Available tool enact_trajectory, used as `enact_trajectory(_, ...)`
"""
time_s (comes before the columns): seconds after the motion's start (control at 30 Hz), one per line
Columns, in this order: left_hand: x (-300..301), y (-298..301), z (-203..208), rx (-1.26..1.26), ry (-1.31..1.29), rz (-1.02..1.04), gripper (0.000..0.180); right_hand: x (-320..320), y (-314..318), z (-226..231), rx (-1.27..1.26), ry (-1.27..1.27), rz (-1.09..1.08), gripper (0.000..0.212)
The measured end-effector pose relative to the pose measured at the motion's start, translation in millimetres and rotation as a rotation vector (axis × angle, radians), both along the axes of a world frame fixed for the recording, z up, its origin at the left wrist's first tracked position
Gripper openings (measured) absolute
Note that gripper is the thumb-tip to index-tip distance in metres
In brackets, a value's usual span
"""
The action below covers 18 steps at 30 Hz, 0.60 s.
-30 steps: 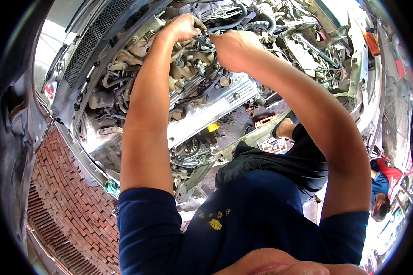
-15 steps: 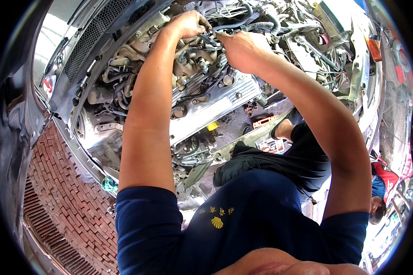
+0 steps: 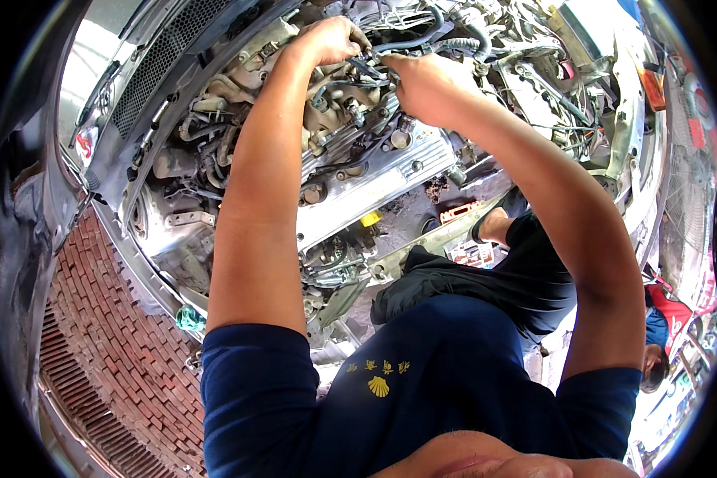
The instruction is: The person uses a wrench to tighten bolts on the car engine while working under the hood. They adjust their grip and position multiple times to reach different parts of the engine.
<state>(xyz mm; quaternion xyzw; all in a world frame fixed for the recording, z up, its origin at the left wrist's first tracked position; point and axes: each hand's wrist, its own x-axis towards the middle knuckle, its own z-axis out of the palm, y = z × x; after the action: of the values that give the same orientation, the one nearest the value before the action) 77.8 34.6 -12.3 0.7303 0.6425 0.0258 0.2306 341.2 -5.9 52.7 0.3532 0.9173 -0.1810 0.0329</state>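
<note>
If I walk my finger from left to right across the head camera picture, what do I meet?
Brick paving, left hand, right hand, orange lamp.

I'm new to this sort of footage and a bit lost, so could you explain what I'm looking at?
There's no machine doing the work here, just a person's bare left hand and right hand. A fisheye camera on the head looks down, so straight edges bend. Both hands reach over a car engine, their fingertips close together by a small dark part; whether they grip it is too small to tell. A ribbed hose runs nearby, and bricks show at the left.
</note>
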Motion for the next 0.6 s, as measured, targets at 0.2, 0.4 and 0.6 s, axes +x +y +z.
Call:
enact_trajectory(0.2,2,3,-2,-0.015,0.083,0.022,0.031,4,9,-23,0.008,0.049,-0.021,0.055)
enact_trajectory(0.4,3,1,1,-0.004,0.018,0.009,0.031,-1,9,-23,0.036,-0.010,0.026,0.057)
enact_trajectory(0.6,-2,-2,0,-0.016,0.022,0.000,0.030,-4,-2,-4,0.038,-0.027,0.036,0.049)
